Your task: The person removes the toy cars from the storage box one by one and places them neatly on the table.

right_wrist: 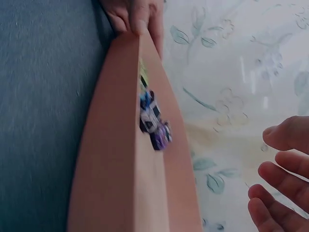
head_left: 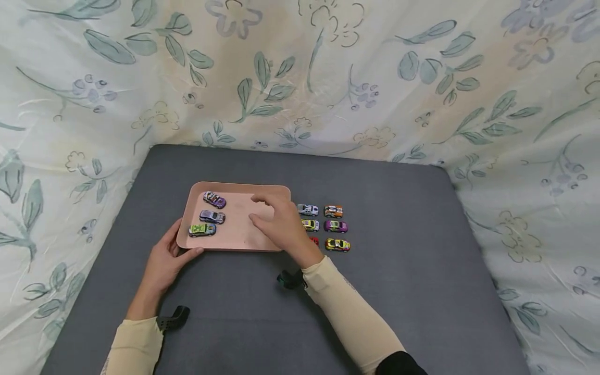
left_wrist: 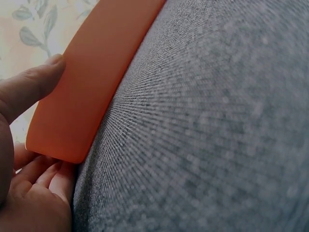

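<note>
A pink tray (head_left: 236, 237) lies on the grey table, with three toy cars along its left part: a purple one (head_left: 214, 199), a silver-grey one (head_left: 212, 216) and a green one (head_left: 202, 229). At the tray's front left corner my left hand (head_left: 161, 263) grips the edge. In the left wrist view its thumb (left_wrist: 41, 79) lies on the tray's side wall, and other fingers reach beneath the corner. Over the right part of the tray hovers my right hand (head_left: 281, 221), fingers loosely bent and apart, nothing between them. The right wrist view shows those fingers (right_wrist: 285, 174) holding nothing.
Right of the tray several more toy cars stand in two columns, among them an orange one (head_left: 333, 211), a purple one (head_left: 336, 226) and a yellow one (head_left: 337, 245). My right hand partly covers a red car (head_left: 314, 240). A floral curtain (head_left: 328, 78) hangs behind the table.
</note>
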`<state>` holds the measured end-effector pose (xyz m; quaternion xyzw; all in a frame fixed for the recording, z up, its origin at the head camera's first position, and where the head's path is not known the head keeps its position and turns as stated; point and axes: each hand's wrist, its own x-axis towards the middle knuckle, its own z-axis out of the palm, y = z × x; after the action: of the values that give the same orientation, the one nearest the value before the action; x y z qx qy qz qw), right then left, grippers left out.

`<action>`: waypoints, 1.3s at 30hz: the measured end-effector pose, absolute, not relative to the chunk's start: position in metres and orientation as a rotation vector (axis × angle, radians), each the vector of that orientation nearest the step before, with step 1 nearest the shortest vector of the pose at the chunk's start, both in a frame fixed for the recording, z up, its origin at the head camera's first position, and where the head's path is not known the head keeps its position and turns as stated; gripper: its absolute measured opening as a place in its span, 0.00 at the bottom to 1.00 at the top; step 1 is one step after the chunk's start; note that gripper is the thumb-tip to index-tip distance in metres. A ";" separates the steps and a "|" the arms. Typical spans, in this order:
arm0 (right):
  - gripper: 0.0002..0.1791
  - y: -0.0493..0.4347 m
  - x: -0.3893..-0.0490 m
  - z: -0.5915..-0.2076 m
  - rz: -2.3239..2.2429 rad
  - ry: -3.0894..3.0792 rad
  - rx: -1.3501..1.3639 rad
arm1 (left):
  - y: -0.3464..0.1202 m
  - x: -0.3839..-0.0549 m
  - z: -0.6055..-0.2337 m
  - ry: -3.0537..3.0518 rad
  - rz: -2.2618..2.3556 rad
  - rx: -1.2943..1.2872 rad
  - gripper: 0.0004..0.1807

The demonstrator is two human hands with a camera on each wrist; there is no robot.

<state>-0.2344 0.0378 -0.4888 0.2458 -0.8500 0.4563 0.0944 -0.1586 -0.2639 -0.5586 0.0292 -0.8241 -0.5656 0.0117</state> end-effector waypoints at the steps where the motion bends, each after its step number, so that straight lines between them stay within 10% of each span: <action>1: 0.20 0.033 -0.235 -0.490 1.342 -2.530 0.746 | -0.264 -0.158 -0.559 -2.568 -1.763 0.088 0.57; 39: 0.29 -0.072 -0.241 -0.528 1.067 -2.784 0.981 | -0.267 -0.160 -0.564 -2.499 -1.819 0.003 0.53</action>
<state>-0.2412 -0.0718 -0.5282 0.3126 -0.8870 0.3399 0.0012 -0.1601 -0.2669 -0.5640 0.0011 -0.8083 -0.5883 0.0252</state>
